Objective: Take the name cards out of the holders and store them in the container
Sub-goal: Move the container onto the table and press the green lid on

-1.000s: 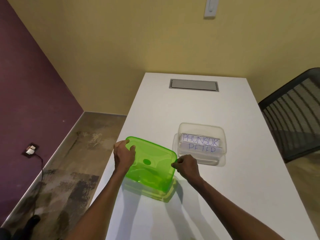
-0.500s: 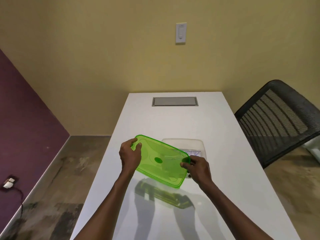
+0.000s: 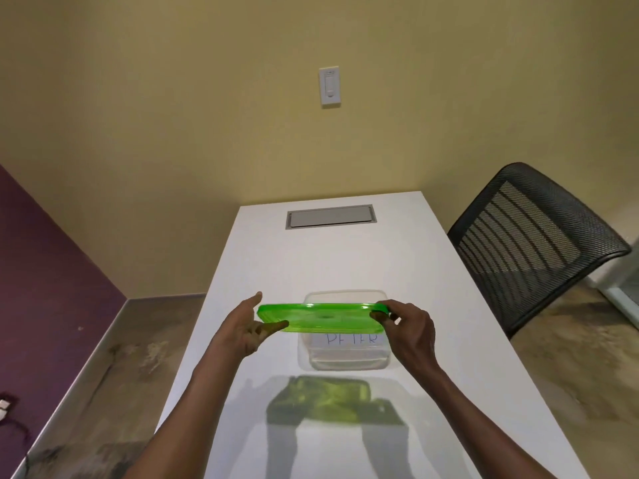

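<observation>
While I watch through the head camera, both of the person's hands hold a green lid (image 3: 321,318) level in the air at the centre of the frame, seen nearly edge-on. The left hand (image 3: 247,328) sits at the lid's left end: its fingers (image 3: 273,327) are fairly straight and reach under the edge, with the thumb raised above it, so the lid rests on them more than it is clamped. The right hand (image 3: 409,328) is at the right end, and its fingers (image 3: 380,316) are curled, pinching the lid's rim between fingertips and thumb.

Just behind and below the lid stands the clear container (image 3: 345,354) on the white counter (image 3: 345,257). The lid hangs over its near part and hides much of its opening; I cannot tell whether the two touch. Inside the container I see a white name card (image 3: 349,340) with blue handwritten letters that read roughly as "PETER"; its upper part is covered by the lid. A greenish shadow of the lid lies on the counter in the lower centre of the frame.

Toward the top of the counter a grey metal hatch (image 3: 330,216) is set into the surface. A black mesh chair (image 3: 532,243) stands at the right of the frame. A white wall switch (image 3: 330,86) is fixed to the yellow wall at upper centre, and a purple wall fills the left edge.
</observation>
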`<state>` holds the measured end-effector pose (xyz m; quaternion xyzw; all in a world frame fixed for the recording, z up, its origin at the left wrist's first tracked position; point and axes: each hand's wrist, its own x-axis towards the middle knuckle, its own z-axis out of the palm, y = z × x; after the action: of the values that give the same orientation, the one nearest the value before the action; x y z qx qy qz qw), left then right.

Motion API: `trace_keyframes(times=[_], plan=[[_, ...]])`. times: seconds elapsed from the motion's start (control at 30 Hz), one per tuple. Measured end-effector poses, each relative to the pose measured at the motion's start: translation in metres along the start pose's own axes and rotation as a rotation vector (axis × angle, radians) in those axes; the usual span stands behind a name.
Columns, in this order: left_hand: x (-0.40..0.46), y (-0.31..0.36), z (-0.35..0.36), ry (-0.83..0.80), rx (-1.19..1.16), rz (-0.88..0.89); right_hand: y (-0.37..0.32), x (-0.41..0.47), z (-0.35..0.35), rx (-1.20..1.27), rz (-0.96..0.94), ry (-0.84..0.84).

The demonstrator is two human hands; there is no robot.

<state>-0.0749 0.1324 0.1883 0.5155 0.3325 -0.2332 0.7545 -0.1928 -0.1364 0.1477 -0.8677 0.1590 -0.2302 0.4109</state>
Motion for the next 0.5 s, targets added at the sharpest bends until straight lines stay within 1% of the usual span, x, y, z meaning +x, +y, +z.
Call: trace_keyframes(times=[0.07,0.13,0.27,0.37,0.43,0.5], plan=[[-0.001,-0.001,0.001,-0.055,0.012,-0.045,0.001,0.001,-0.005,-0.006,-0.045,0.011],[0.001,-0.005,0.003,-0.081,0.04,-0.053,0.003,0.002,-0.008,0.026,-0.069,0.006],[0.002,-0.012,0.007,-0.067,0.109,-0.01,0.012,0.006,-0.015,0.17,-0.062,-0.022],[0.001,-0.016,0.009,-0.102,0.155,0.043,0.022,0.012,-0.022,0.221,-0.048,-0.096],[0.002,-0.019,0.008,-0.127,0.149,0.065,0.03,0.015,-0.024,0.268,0.043,-0.134],[0.003,-0.022,0.007,-0.15,0.122,0.078,0.035,0.019,-0.024,0.395,0.243,-0.152]])
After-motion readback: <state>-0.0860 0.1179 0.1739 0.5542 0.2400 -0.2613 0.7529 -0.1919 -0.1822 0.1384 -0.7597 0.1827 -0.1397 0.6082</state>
